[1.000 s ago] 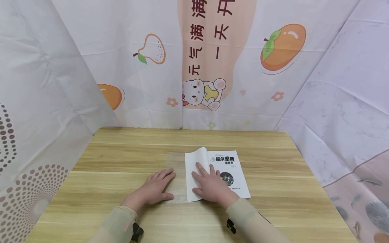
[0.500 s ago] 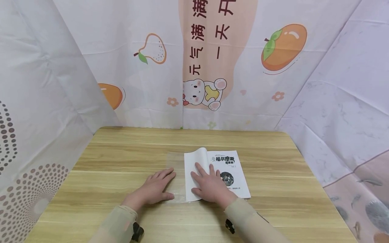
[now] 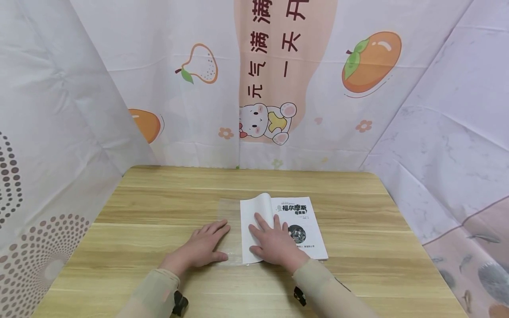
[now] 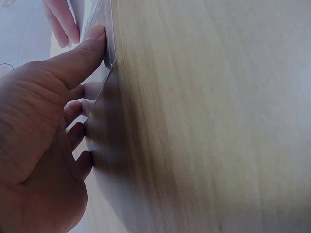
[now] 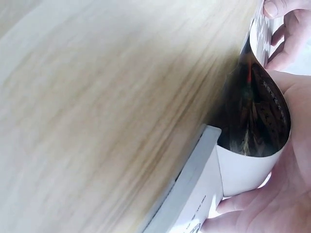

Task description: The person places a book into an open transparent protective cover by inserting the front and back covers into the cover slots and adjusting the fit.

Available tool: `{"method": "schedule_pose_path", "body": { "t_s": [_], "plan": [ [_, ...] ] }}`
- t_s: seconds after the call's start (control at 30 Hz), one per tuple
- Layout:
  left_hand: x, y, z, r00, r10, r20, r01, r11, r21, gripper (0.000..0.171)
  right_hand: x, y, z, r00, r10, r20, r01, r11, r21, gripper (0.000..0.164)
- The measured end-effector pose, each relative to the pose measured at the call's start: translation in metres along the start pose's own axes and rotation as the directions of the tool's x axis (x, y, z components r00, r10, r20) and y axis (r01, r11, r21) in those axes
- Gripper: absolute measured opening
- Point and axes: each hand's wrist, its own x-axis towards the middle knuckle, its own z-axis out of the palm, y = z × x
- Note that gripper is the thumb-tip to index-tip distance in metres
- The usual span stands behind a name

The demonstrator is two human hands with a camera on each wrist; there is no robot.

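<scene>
Cover point(image 3: 247, 225) prob. springy, clear film point(image 3: 232, 236) prob. slick; hold by edges. L hand point(image 3: 202, 245) at film, R hand point(image 3: 275, 244) on cover, both unclenched.

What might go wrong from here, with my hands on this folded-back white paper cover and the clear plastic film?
The white paper cover could crease under the right hand, as it bulges up beside the rectangular white-paged book. The thin, clear plastic film might wrinkle or slip, since the left hand touches it.
</scene>
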Motion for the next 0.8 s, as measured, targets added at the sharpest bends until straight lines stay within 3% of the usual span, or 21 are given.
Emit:
{"method": "schedule_pose_path", "body": {
  "t_s": [0.8],
  "plan": [
    [-0.0012,0.0007,-0.0016,1.000,-0.011,0.000,0.011,1.000,-0.018,0.081,0.0007,-0.0058,0.0002,1.000,0.014,0.009,-0.014,1.000,-0.011,0.060]
  ]
}}
